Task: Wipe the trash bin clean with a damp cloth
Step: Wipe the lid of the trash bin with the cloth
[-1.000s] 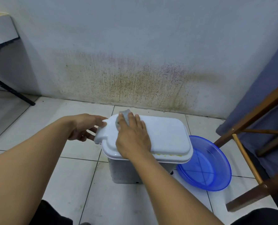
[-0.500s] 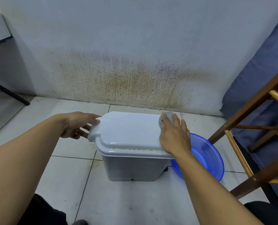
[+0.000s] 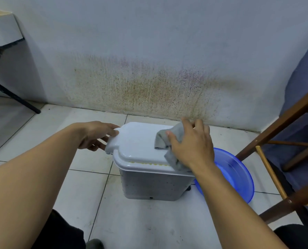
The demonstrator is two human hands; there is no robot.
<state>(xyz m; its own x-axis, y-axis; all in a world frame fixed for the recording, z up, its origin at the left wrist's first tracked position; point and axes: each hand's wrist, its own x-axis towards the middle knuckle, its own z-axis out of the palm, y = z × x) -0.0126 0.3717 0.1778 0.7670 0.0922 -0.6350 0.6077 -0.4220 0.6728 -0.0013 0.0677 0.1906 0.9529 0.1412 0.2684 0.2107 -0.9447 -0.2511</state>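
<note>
A small white trash bin (image 3: 155, 184) with a closed white lid (image 3: 138, 142) stands on the tiled floor near the wall. My left hand (image 3: 97, 135) grips the tab at the lid's left end, fingers over it and thumb below. My right hand (image 3: 191, 146) presses a grey cloth (image 3: 164, 139) onto the right part of the lid. The cloth bunches out to the left of my fingers and hangs over the lid's front right edge.
A blue plastic basin (image 3: 236, 175) sits on the floor right behind the bin's right side. A wooden chair frame (image 3: 275, 159) with blue fabric stands at the right. A black table leg (image 3: 14, 96) slants at the far left. The wall (image 3: 149, 83) is stained.
My right hand swept the cloth from the lid's left end to its right end, and the cloth now spreads out more under the fingers. My left hand stays on the lid's tab.
</note>
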